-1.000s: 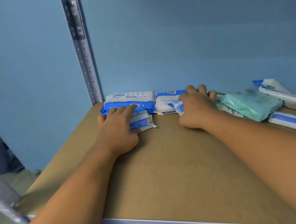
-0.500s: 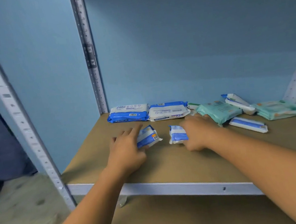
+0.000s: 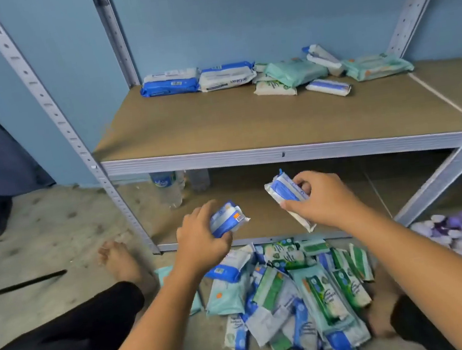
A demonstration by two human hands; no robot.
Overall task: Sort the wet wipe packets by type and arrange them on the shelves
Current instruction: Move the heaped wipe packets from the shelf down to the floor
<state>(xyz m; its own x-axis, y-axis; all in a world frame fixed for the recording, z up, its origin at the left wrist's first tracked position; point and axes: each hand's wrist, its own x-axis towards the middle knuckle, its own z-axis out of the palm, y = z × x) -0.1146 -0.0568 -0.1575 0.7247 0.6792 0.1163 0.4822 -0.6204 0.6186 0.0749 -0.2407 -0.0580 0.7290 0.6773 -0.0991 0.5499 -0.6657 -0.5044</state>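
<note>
Left hand [image 3: 200,239] and right hand [image 3: 320,201] fingers each curl round a blue packet.

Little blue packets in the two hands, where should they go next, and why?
Probably set both on the lower shelf, side by side. The left hand grips the left packet and the right hand the right packet right before it; they look alike.

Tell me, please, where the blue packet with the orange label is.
Head view, centre-left: the left hand grips the orange-labelled packet before the lower shelf, above the floor pile.
</note>
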